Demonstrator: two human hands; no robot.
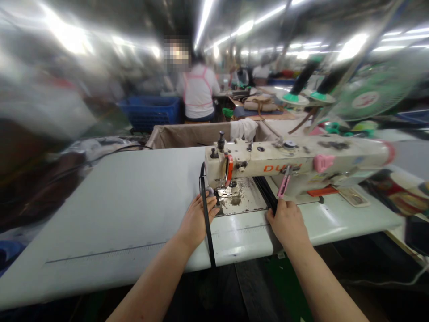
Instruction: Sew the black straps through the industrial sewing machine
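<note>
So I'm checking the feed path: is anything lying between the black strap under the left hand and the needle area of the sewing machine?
Nothing visible does. The black strap runs from the table edge, past the left hand, straight up to the needle area of the sewing machine. The right hand rests off to the side on another dark strip.

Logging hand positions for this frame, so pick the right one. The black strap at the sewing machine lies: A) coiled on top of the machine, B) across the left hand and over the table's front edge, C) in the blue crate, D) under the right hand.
B: the black strap runs down from the sewing machine past the left hand and over the table edge.
</note>
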